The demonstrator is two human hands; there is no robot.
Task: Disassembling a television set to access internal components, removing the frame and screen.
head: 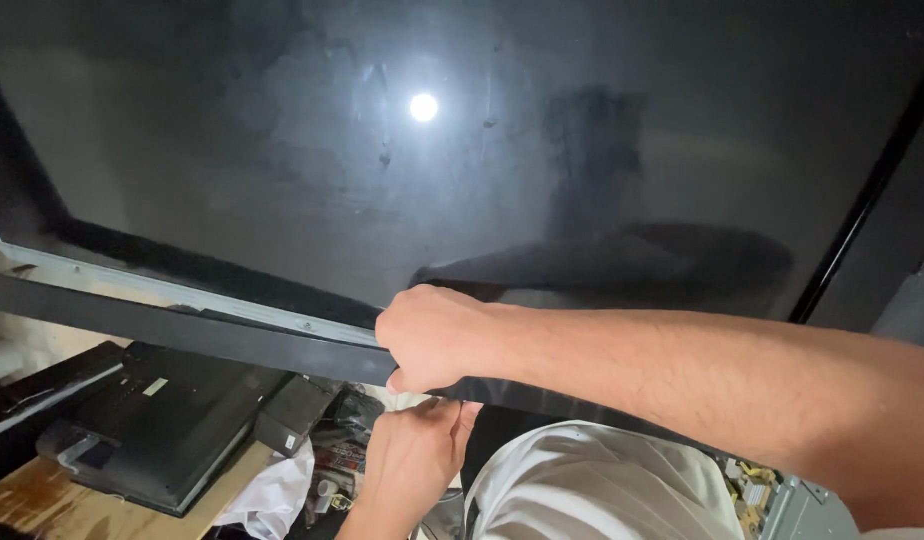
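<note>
- Right hand: closed in a fist around the black bezel strip, at the lower edge of the screen panel; forearm enters from the right.
- Left hand: below the right hand, fingers curled up to the underside of the same strip; it touches the strip, but whether it pinches it cannot be told.
- Black bezel strip: long, narrow, running from the left edge down toward the right, lying just below a silver metal frame rail.
- Screen panel: large, dark, glossy, filling the upper view, with a round light reflection.
- Black flat device: lies on a wooden surface, lower left.
- White cloth: crumpled, beside the device.
- Circuit board: partly seen, lower right.
</note>
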